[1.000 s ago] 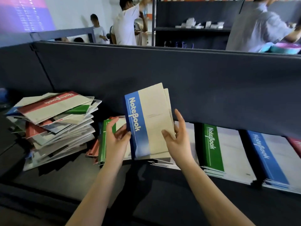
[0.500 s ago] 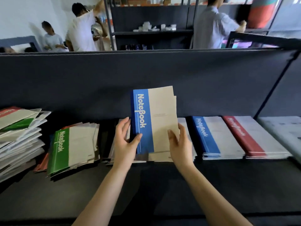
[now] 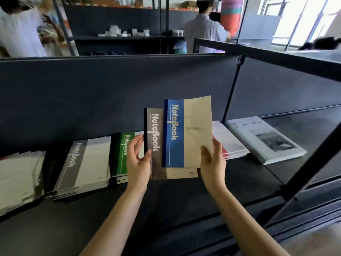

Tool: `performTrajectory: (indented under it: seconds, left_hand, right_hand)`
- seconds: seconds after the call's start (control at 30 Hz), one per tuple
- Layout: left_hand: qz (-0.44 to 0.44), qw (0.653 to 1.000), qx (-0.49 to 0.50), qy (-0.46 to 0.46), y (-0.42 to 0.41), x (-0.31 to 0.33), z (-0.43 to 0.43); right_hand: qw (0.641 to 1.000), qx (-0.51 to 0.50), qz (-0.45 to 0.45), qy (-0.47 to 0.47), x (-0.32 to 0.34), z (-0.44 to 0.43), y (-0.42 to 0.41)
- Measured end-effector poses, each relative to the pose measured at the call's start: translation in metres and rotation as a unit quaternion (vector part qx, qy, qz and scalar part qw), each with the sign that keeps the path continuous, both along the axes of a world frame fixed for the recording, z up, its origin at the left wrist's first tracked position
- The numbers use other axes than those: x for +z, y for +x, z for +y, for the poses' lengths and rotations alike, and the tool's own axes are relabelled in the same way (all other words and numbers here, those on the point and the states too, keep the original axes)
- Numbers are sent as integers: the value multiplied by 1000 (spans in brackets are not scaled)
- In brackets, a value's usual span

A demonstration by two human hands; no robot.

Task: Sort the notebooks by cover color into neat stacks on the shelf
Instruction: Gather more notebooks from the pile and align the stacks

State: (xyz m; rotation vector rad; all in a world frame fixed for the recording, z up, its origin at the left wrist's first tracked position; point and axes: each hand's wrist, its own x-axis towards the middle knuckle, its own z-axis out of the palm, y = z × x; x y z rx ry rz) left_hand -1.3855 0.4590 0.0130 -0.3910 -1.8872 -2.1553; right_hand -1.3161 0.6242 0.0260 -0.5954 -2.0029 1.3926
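Head view: blue notebook (image 3: 188, 133) and grey notebook (image 3: 154, 143) both read "NoteBook".

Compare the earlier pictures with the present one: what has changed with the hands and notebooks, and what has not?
The bundle has been split: the right hand has slid the blue notebook up and to the right, uncovering a grey notebook that the left hand now pinches by its spine edge. Both hands still hold them above the shelf; the green stack and red stack lie as before.
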Motion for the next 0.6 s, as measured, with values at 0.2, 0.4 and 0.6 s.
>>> performTrajectory:
  seconds: [0.2, 0.4, 0.6]
  left_hand:
    - [-4, 1000, 3, 8, 3, -1, 43]
    - [-6, 996, 87, -23, -7, -8, 40]
    - [-51, 983, 174, 7, -21, -13, -3]
  right_hand:
    - [999, -41, -10, 24, -3, 45, 17]
    - [996, -80, -24, 20, -6, 83, 17]
    - [997, -47, -45, 37, -11, 101, -12]
